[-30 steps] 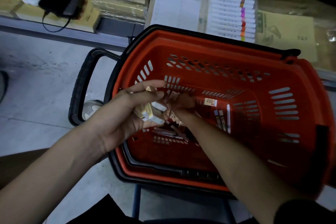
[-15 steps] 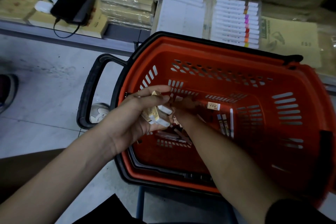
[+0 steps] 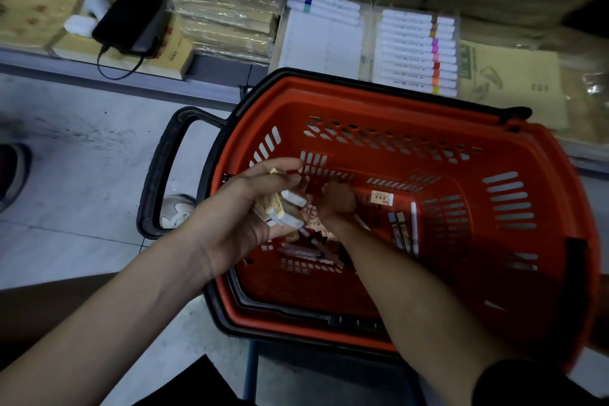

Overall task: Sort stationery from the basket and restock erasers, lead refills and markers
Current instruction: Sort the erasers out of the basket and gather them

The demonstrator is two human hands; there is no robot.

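While left hand (image 3: 242,209) grips erasers (image 3: 294,199), shelved markers (image 3: 413,53) lie beyond the basket (image 3: 395,97).

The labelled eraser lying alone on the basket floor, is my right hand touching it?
Apart. The head view shows a strip of bare orange basket floor between the right hand and the labelled eraser.

Head view: looks steeply down and forward, from above the basket (image 3: 379,109).
Nearness: close, within arm's reach.
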